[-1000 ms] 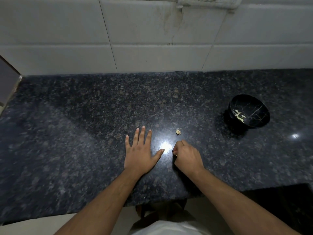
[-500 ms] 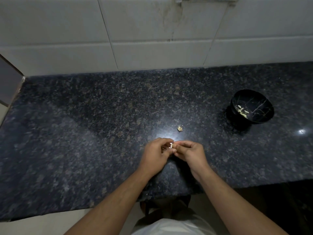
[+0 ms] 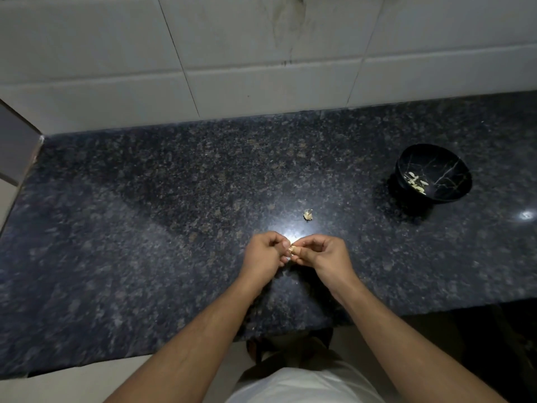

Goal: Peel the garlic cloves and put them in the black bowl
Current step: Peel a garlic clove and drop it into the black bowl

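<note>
**Both hands meet on one garlic clove above the dark table**

White wall tiles fill the top of the view, and below them the speckled dark stone table spreads from edge to edge. Two bare forearms reach up from the bottom of the frame and converge near the table's middle, wrists angled inward so the hands face each other, knuckles up.

The left hand has its fingers curled in, thumb and forefinger tips pressed to the garlic clove. The right hand mirrors it, its fingers bent and pinching the same clove from the other side. The clove is a small pale piece caught between the two sets of fingertips, just above the table; whether it still wears skin is too small to tell.

The black bowl stands well to the right, apart from the hands, with several pale cloves inside. A small scrap of garlic peel lies on the table just beyond the hands.
</note>
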